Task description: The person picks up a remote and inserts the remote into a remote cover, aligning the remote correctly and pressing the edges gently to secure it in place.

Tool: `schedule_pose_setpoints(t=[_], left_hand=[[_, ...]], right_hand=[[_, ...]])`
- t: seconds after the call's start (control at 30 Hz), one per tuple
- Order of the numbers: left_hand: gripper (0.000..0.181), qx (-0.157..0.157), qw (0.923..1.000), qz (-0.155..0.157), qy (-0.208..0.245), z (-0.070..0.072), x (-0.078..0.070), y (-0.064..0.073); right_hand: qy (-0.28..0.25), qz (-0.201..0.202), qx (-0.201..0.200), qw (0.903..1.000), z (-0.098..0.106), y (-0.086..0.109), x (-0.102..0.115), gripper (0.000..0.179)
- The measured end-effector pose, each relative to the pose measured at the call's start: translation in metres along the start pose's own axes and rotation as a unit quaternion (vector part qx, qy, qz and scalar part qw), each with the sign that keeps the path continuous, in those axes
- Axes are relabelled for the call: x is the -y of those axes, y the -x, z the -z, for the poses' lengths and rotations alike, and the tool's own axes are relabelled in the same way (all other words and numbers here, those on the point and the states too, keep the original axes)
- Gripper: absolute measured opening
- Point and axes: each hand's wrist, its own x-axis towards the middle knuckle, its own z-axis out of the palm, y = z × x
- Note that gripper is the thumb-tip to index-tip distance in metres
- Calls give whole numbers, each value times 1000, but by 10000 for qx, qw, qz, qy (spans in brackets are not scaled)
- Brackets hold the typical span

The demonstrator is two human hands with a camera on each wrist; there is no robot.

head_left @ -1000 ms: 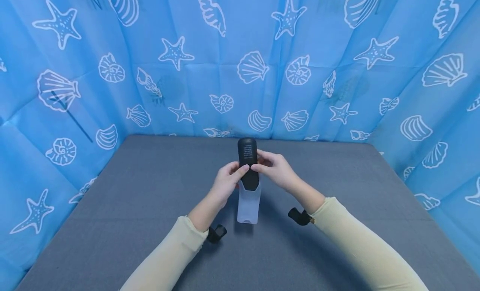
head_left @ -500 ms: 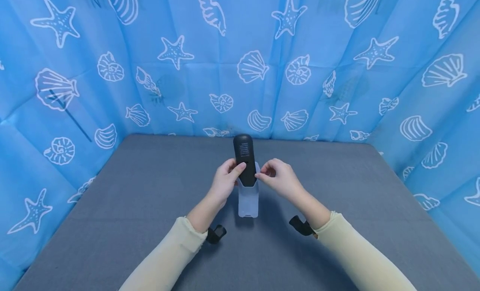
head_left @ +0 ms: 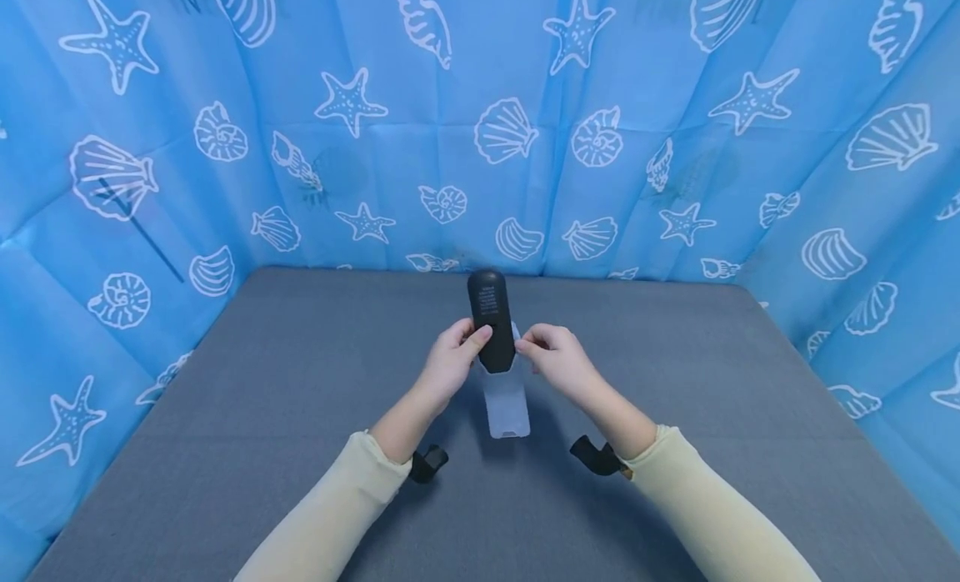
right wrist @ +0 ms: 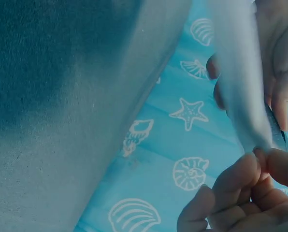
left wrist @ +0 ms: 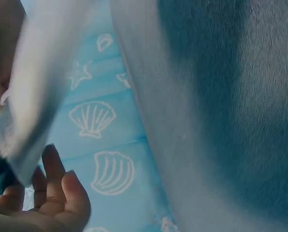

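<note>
Upright in the head view stands a black remote control (head_left: pixel 489 303), its back with small printed text facing me. Its lower end sits inside a translucent whitish sleeve (head_left: pixel 508 415), whose loose part hangs down below. My left hand (head_left: pixel 450 361) grips the remote from the left, thumb across its back. On the other side my right hand (head_left: pixel 558 357) pinches the sleeve's upper right edge between thumb and index finger. In the right wrist view the sleeve (right wrist: pixel 243 82) is blurred and runs down to the pinching fingertips. The left wrist view shows the sleeve (left wrist: pixel 42 96) blurred too.
A grey cloth-covered table (head_left: pixel 300 382) lies beneath the hands. Behind it hangs a blue curtain (head_left: pixel 510 57) with white shells and starfish. Black wrist mounts (head_left: pixel 430 464) stick out below both forearms.
My right hand has left the remote's back and taken the sleeve's edge. The remote has tipped slightly left. The sleeve's lower end has swung to the right.
</note>
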Motion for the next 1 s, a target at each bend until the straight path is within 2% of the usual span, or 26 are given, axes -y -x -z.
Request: schedule_pose_setpoints(t=[0.13,0.3,0.47,0.63,0.73,0.87,1.0], left_hand=[[34,168,9988,21,-467,2,-2,-1],[35,326,9976,88,-605,5,-2,-2],[35,351,9983,239,-410,6,2,-2],[32,105,9997,176,-147,5,1,0],[31,59,9999,88,-131,4,-1,0],[30,125,9998,66,-168,3,-2,2],[31,134,9999,23,-80,2,1,2]], right_hand=[[-205,3,-49,9998,-2,-1,-1,21],[-295,-59,-111,9995,-4,-3,-2,22],[-314,-87,-25,9995,-5,-4,-4,21],[-539,-25,69,9985,-7,-3,-6,15],[-639,87,41,9979,-8,-3,-8,24],[-495,195,-74,9986,-9,-4,-9,33],[-522,6,-44,9986,-11,-4,-8,34]])
